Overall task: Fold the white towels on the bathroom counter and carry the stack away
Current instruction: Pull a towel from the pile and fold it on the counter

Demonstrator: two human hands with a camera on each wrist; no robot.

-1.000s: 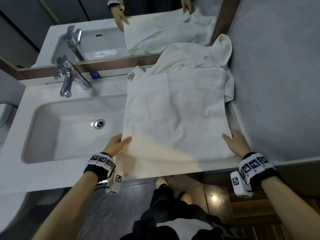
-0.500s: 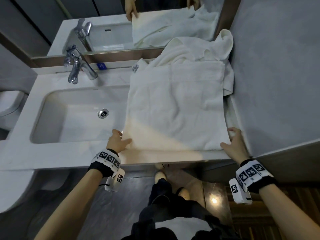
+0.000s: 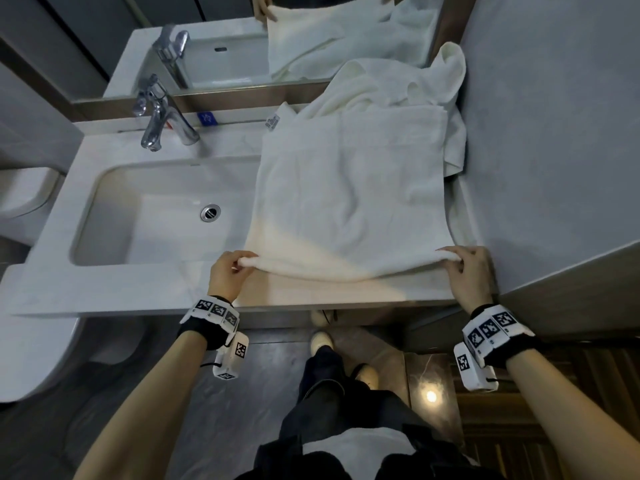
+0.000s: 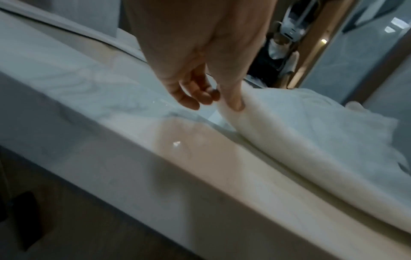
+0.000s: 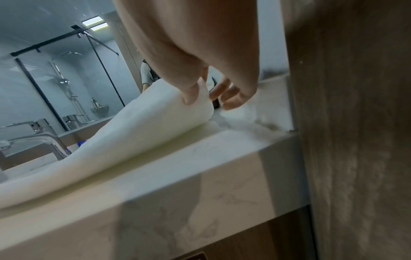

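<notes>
A white towel (image 3: 349, 188) lies spread flat on the marble counter (image 3: 138, 289), right of the sink. My left hand (image 3: 239, 263) pinches its near left corner, and my right hand (image 3: 457, 259) pinches the near right corner. Both corners are lifted a little off the counter, so the near edge sags between them. In the left wrist view the left hand (image 4: 224, 102) holds the towel (image 4: 311, 133) between thumb and fingers. The right wrist view shows the right hand (image 5: 200, 98) gripping the raised towel (image 5: 138, 133) edge. A second crumpled white towel (image 3: 408, 81) lies behind, against the mirror.
The sink basin (image 3: 166, 216) and chrome tap (image 3: 159, 119) are to the left. A grey wall (image 3: 554, 133) closes the counter's right side. The mirror (image 3: 242, 39) runs along the back. A toilet (image 3: 24, 195) stands at the far left.
Both hands went from resting at the towel's near corners to pinching them and lifting the near edge off the counter. My view has shifted slightly to the left.
</notes>
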